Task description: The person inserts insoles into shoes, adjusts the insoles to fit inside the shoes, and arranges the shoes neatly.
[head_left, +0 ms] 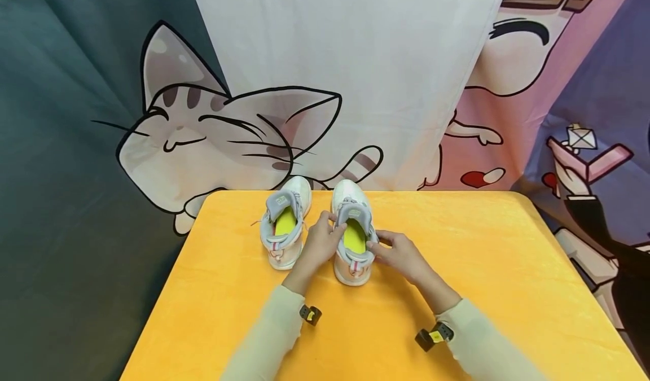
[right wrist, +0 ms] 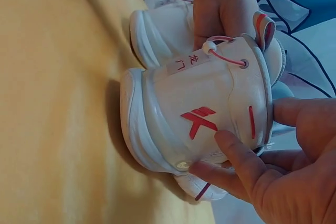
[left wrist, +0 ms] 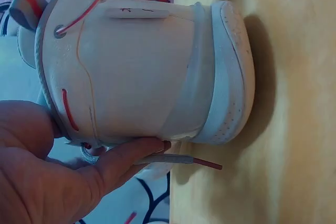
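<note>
A white sneaker (head_left: 350, 271) with a yellow insole, grey collar and red details stands heel toward me, held between both hands. My left hand (head_left: 320, 240) grips its left side, thumb at the collar and fingers along the outside, as the left wrist view also shows around the sneaker (left wrist: 136, 77). On the other side my right hand (head_left: 403, 255) holds it with the thumb at the collar rim; the right wrist view has its fingers (right wrist: 236, 156) against the side by a red logo. A matching sneaker (head_left: 286, 254) stands to the left, untouched.
Both sneakers are near the far edge of a yellow-covered table (head_left: 487, 268). Directly behind hangs a cloth backdrop (head_left: 365, 59) printed with a cartoon cat. Loose lace ends (left wrist: 207, 163) stick out at the held sneaker's side. Each wrist wears a small black camera (head_left: 434, 336).
</note>
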Demonstrator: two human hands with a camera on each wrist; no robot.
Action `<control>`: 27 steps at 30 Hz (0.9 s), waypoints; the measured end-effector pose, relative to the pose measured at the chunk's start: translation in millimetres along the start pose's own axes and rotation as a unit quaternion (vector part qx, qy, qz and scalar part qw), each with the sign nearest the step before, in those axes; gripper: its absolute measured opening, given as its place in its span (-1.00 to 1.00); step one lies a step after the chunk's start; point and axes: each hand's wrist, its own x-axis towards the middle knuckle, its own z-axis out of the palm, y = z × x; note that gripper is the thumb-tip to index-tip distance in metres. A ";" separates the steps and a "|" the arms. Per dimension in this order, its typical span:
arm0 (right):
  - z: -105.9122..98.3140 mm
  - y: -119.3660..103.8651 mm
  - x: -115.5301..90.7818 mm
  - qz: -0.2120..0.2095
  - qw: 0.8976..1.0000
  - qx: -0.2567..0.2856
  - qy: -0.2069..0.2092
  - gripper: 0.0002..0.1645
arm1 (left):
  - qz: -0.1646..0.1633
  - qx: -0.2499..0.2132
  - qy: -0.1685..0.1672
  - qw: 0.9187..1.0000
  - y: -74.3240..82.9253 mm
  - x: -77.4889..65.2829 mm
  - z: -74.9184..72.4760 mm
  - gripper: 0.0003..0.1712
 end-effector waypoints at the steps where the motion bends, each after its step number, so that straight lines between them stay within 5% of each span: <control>1: 2.7 -0.9 1.3 -0.001 1.000 -0.001 0.002 -0.43 | -0.001 0.003 -0.001 1.000 -1.2 1.3 -2.2 -0.60; 12: 15.6 -8.2 17.7 -0.002 0.999 -0.036 0.018 -0.41 | -0.002 0.011 0.015 1.000 -11.0 15.9 -14.7 -0.68; 27: 10.0 -5.7 30.0 -0.001 0.999 -0.038 0.009 -0.40 | -0.018 0.009 0.019 1.000 -12.2 27.4 -11.6 -0.55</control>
